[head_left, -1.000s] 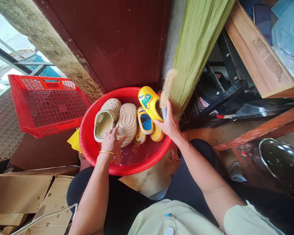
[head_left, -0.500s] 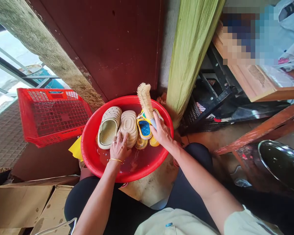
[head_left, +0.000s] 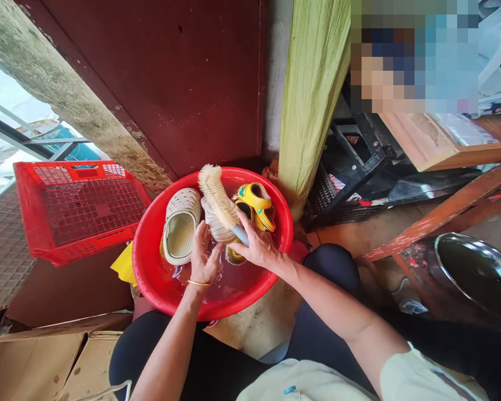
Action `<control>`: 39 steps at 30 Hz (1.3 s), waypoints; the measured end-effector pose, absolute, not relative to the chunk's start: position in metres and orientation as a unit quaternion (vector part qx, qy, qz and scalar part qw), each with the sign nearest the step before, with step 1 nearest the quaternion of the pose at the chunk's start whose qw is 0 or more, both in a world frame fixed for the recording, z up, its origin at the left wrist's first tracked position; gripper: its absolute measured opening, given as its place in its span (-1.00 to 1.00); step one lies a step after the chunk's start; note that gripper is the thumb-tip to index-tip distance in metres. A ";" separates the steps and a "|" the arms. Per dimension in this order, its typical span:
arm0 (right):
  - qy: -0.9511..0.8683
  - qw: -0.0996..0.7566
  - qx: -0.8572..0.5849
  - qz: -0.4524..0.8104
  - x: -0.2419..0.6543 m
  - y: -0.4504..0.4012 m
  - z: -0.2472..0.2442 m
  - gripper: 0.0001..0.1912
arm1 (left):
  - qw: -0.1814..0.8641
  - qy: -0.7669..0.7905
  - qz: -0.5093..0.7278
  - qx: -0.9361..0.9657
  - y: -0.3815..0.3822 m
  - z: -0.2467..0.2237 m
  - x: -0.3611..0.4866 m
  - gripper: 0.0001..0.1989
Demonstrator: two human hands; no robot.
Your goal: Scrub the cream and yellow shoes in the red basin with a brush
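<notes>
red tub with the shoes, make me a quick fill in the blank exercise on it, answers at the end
1. The right hand holds a bristled ____ by its handle.
2. In the picture, the plastic crate is to the ____ of the tub.
3. The left hand has a ____-coloured bangle at its wrist.
4. The small clogs at the tub's right are mostly ____.

Missing words: brush; left; gold; yellow.

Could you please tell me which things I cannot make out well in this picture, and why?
All in the head view:
Beige clog behind the brush: partly covered by bristles.
Brush handle's far end: hidden by the right hand.
Things on the wooden table: pixel blocks blur many.
Metal bowl: cut off by the right edge.
</notes>
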State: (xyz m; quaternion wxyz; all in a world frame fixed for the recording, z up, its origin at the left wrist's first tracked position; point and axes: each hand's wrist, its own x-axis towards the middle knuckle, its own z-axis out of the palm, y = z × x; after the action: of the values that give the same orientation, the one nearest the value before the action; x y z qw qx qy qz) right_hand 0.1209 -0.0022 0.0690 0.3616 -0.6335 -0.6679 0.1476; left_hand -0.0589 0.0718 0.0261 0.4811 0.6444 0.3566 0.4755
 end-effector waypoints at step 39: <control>-0.603 0.288 -0.726 0.161 0.139 0.038 0.052 -0.21 | 0.186 0.482 -0.012 0.856 0.052 -0.003 -0.048 0.05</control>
State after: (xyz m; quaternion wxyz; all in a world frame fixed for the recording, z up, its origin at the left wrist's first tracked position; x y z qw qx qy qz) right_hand 0.1389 0.0383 0.0521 0.2881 -0.7258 -0.6034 0.1613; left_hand -0.0477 0.0523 -0.0029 0.1862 0.8559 0.4824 -0.0119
